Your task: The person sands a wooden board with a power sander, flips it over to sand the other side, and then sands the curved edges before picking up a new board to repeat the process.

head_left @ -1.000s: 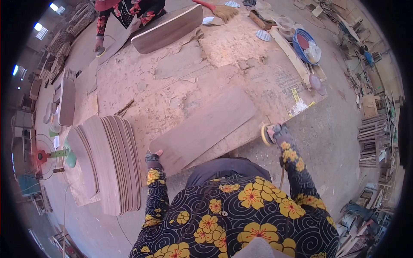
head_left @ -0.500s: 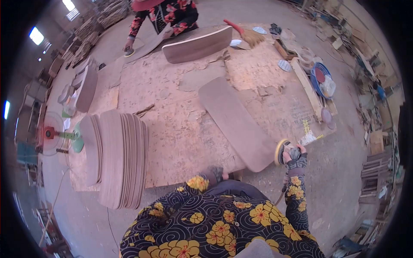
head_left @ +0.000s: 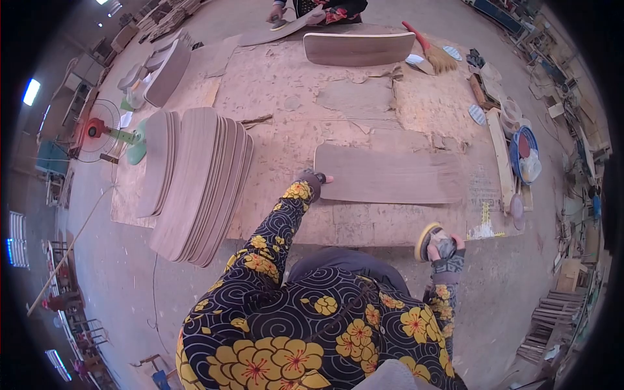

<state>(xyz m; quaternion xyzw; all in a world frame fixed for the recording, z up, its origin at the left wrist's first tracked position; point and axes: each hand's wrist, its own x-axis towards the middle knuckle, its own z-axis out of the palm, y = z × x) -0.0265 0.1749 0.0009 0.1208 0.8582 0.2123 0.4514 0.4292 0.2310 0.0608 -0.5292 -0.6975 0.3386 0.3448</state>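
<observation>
A curved wooden board [head_left: 390, 174] lies crosswise on the worktable [head_left: 279, 143]. At its left end my left hand [head_left: 316, 180], in a dark fingerless glove, touches the edge with thumb and fingers. My right hand [head_left: 448, 249], gloved the same way, is closed round a round sander [head_left: 429, 242] with a yellow-rimmed pad. The sander is held on its side off the table's front edge, apart from the board. To the left of my left hand stands a stack of similar boards [head_left: 201, 188].
Across the table a co-worker [head_left: 325, 10] holds another sander on a board. Near them lie a curved board [head_left: 357, 49] and a red-handled broom [head_left: 437, 57]. A fan [head_left: 97, 130] stands at the left, a blue basin [head_left: 524, 153] at the right.
The board has turned from slanting to crosswise. My left hand has moved forward to its left end. The sander stays in my right hand, and the view has shifted.
</observation>
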